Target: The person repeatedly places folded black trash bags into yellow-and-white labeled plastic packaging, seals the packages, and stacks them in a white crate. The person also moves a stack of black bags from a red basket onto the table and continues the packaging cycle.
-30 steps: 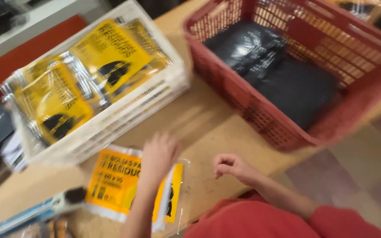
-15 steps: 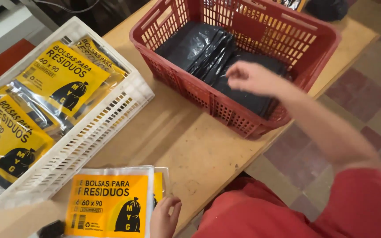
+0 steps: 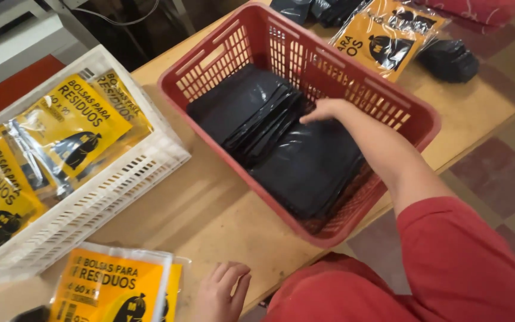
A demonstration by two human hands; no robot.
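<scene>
My right hand (image 3: pixel 324 111) reaches into the red plastic basket (image 3: pixel 241 42) and its fingers rest on a stack of folded black plastic bags (image 3: pixel 269 137) lying inside. Whether it grips one is hidden. My left hand (image 3: pixel 225 292) lies flat on the wooden table near the front edge, fingers apart, beside a yellow-printed clear packet (image 3: pixel 114 287) that it barely touches.
A white plastic crate (image 3: pixel 120 188) at the left holds several yellow packets. More yellow packets (image 3: pixel 382 39) and a black bag bundle (image 3: pixel 449 59) lie behind the basket. The table edge (image 3: pixel 466 143) runs along the right, with tiled floor beyond.
My right hand left the table front and reached up into the red basket onto the black bags. My left hand slid off the yellow packet to its right side.
</scene>
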